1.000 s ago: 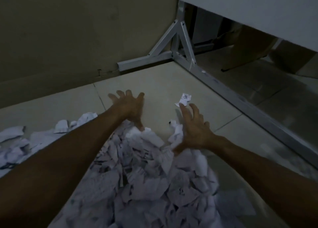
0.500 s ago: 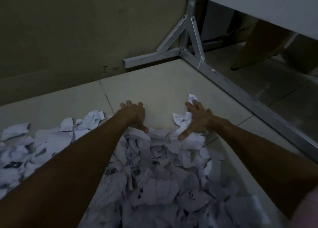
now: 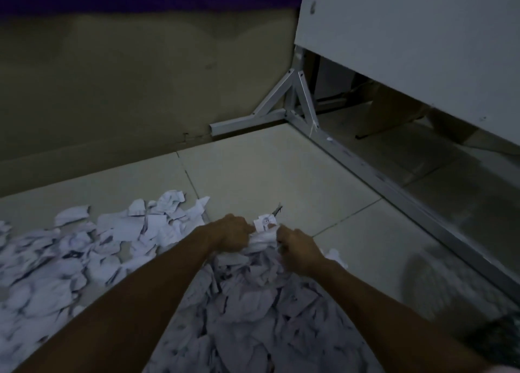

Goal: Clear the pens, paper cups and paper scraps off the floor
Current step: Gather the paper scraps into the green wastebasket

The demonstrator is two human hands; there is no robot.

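A large heap of torn white paper scraps (image 3: 247, 302) covers the tiled floor in front of me and spreads far to the left (image 3: 70, 248). My left hand (image 3: 230, 236) and my right hand (image 3: 295, 250) have come together at the heap's far end, fingers curled into a bunch of scraps (image 3: 263, 236) squeezed between them. A small printed scrap (image 3: 264, 222) sticks up from that bunch. A thin dark object (image 3: 277, 210), too small to identify, lies on the tile just beyond the hands.
A beige wall (image 3: 126, 91) runs across the back. A white metal frame (image 3: 295, 102) with a long floor rail (image 3: 394, 187) carries a white panel (image 3: 422, 49) at the right. Bare tile (image 3: 267, 170) lies beyond the heap. A dark blurred shape (image 3: 495, 336) sits at the lower right.
Both hands went from spread flat at the heap's far edge to pulled together and curled round a bunch of scraps. The view has tilted up toward the wall.
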